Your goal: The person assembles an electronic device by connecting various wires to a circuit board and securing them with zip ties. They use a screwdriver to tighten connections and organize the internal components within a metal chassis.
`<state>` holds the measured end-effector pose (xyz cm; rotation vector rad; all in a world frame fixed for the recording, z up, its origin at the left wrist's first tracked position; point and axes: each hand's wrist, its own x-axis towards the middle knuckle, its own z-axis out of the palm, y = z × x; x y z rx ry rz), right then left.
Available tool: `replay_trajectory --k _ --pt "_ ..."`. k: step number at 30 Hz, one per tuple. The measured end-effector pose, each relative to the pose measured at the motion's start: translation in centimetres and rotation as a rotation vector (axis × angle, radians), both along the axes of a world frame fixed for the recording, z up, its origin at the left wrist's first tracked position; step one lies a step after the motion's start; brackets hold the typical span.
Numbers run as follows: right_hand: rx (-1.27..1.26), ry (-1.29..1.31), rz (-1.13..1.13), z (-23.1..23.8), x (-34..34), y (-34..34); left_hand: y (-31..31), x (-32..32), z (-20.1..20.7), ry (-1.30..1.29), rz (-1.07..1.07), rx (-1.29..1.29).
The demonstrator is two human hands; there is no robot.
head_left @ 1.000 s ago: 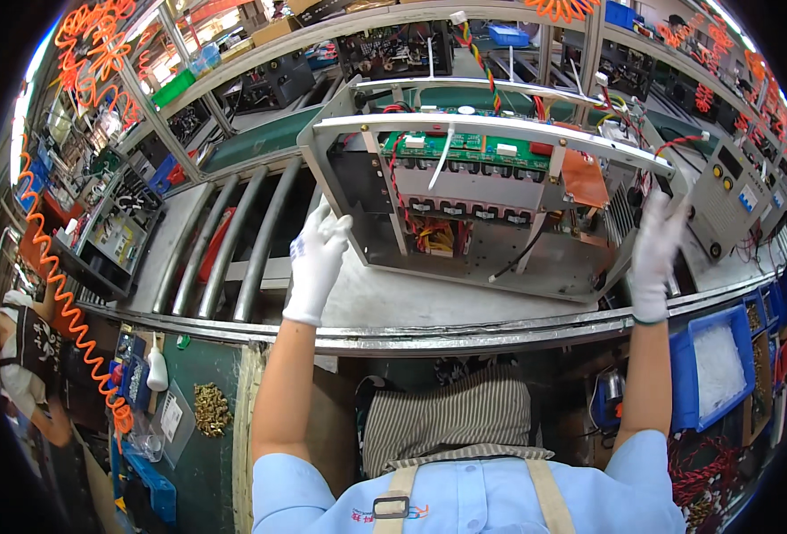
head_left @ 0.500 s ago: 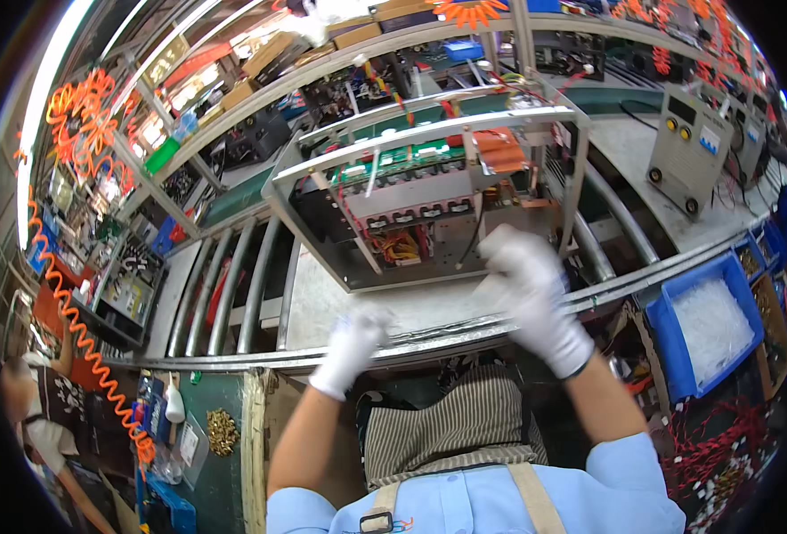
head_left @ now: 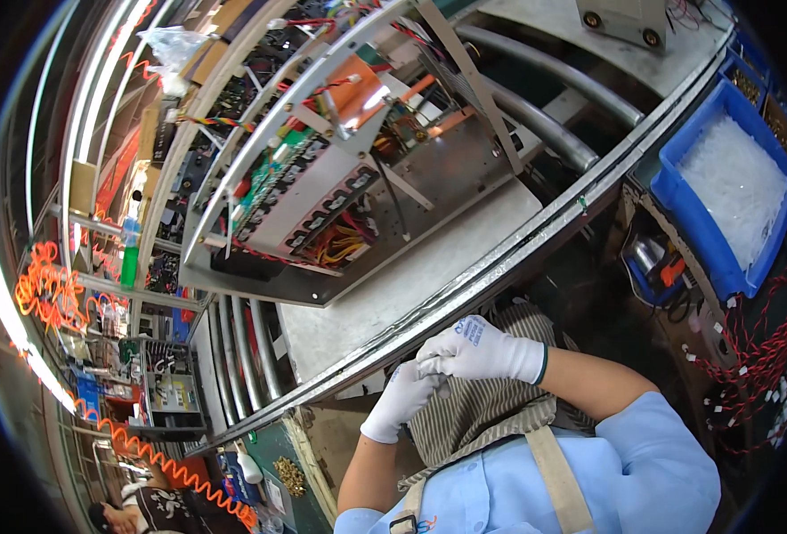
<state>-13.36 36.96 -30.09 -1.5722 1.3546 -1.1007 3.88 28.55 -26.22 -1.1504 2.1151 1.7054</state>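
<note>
Both my hands wear white gloves and meet in front of my striped apron (head_left: 465, 427), near the metal edge of the bench. My left hand (head_left: 402, 399) has its fingers curled in against the other hand. Above it, my right hand (head_left: 487, 350) is closed, its fingertips touching the left ones. Whatever lies between the fingers, if anything, is hidden. Beyond the hands an open metal equipment chassis (head_left: 278, 283) stands on a pale metal plate (head_left: 322, 343). Inside it are a green circuit board (head_left: 269, 182), yellow wires (head_left: 336, 245) and an orange sheet (head_left: 355, 89).
Steel rollers (head_left: 545, 129) run on both sides of the plate. To the right is a blue bin (head_left: 674, 200) of clear plastic pieces, with red wires (head_left: 758, 356) below. Brass parts (head_left: 288, 476) lie lower left. An orange coiled hose (head_left: 158, 458) hangs near another person (head_left: 158, 507).
My hands have come back from the chassis and bench edge and joined in front of the apron. The view has turned, so the chassis now appears tilted and farther left.
</note>
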Motion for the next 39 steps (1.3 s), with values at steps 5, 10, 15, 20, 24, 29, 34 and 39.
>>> replay_trajectory --k 5,10,15,20,24,29,34,39 --pt "0.081 -0.364 0.011 -0.5 -0.4 -0.6 -0.5 -1.6 1.1 -0.028 0.102 0.161" --pt "-0.088 -0.634 -0.345 0.8 -3.4 -0.9 -4.4 2.4 1.0 0.128 0.226 -0.563" --pt "-0.227 -0.501 -0.155 2.8 -1.6 -3.4 -3.4 -0.7 5.5 0.428 0.131 -0.980" --pt "-0.306 0.197 -0.194 6.0 -0.6 -4.9 -4.5 2.9 4.3 0.192 -0.045 -0.881" --pt "-0.194 0.882 0.039 7.0 0.8 -6.4 -5.7 2.6 3.0 0.214 -0.122 -1.080" --pt "-0.133 0.243 -0.370 8.6 -3.2 -6.4 -11.5 3.6 2.8 0.441 0.493 -0.787" --pt "-0.230 0.505 -0.406 10.1 -2.1 -9.1 -14.2 -2.0 5.5 0.317 0.648 -0.908" --pt "-0.284 0.553 -0.382 10.2 -2.1 -11.7 -16.9 -2.4 2.8 0.337 0.736 -0.983"
